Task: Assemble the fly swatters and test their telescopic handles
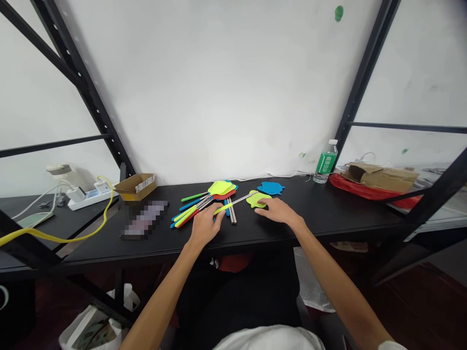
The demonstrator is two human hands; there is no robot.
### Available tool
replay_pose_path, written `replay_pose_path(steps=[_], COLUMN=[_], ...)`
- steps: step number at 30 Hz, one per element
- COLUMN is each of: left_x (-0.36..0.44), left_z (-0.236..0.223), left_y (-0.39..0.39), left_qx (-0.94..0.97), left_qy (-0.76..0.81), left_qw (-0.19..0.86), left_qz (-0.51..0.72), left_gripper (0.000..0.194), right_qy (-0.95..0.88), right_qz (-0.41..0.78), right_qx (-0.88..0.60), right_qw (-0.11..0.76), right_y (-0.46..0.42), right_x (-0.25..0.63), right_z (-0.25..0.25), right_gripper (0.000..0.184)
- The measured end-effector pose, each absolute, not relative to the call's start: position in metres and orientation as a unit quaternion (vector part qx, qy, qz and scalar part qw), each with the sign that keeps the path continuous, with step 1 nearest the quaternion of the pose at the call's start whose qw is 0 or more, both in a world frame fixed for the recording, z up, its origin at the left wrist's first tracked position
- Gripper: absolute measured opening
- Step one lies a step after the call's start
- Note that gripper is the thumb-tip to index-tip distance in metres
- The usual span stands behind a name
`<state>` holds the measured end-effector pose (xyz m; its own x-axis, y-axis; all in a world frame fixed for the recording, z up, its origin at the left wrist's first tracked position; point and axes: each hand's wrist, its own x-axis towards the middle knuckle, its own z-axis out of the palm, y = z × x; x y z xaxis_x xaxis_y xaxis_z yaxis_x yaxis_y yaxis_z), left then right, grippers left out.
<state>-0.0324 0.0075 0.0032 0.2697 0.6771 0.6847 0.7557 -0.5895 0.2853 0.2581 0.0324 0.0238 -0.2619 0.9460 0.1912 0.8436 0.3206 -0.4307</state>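
While a person is sitting at a black surface (310, 223), the left hand (207, 224) is gripping the yellow handle of a yellow-green swatter (255, 199), its fingers wrapped around the grip and its metal shaft slanting up toward the head. The right hand (279, 211) is hovering at or resting on that head, its fingers loosely curled and partly parted; whether they are pinching the edge, one cannot tell. The swatter is lying between the two hands, near the middle of the surface.

Trouble could be coming from several sides. If the right fingers are only brushing the head, a pull on the handle could be sliding the flat piece free or twisting it askew. With both ends under strain, the thin shaft could be bending. A blue swatter head (270, 188) is lying just beyond the right fingers, close enough to be getting nudged toward the wall. Next to the left hand, the pile of swatters (219, 188) is fanning out with handles crossing, so a careless knuckle could be scattering it. Loose silver rods (232, 214) are lying beside the grip, and a bump could be rolling them toward the front edge.
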Motion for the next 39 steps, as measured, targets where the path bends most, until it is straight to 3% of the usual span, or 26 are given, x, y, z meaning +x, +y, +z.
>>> replay_pose_path(steps=[6,12,20,27,31,36,39], left_x=[-0.033,-0.032,-0.031,-0.032,-0.032,-0.032,-0.032], left_z=[0.002,0.003,0.004,0.003,0.004,0.003,0.003], left_y=[0.008,0.008,0.007,0.008,0.007,0.007,0.007], left_qx=[-0.797,-0.797,-0.797,-0.799,-0.799,-0.799,-0.799], left_qy=[-0.444,-0.444,-0.443,-0.44,-0.447,-0.445,-0.444], left_qw=[0.051,0.051,0.055,0.055,0.054,0.056,0.058], left_qz=[-0.406,-0.407,-0.407,-0.405,-0.4,-0.4,-0.401], left_gripper=[0.023,0.022,0.022,0.023,0.022,0.023,0.023], right_qy=[-0.764,-0.778,-0.749,-0.759,-0.743,-0.731,-0.732], right_qz=[0.096,0.101,0.111,0.181,0.143,0.13,0.154], right_qx=[-0.593,-0.593,-0.623,-0.603,-0.628,-0.648,-0.645], right_qw=[0.236,0.18,0.196,0.169,0.183,0.168,0.159], right_y=[0.033,0.034,0.035,0.034,0.033,0.035,0.037], right_x=[0.257,0.245,0.243,0.257,0.256,0.254,0.253], right_z=[0.025,0.013,0.013,0.02,0.021,0.019,0.018], right_gripper=[0.053,0.091,0.104,0.101,0.094,0.109,0.107])
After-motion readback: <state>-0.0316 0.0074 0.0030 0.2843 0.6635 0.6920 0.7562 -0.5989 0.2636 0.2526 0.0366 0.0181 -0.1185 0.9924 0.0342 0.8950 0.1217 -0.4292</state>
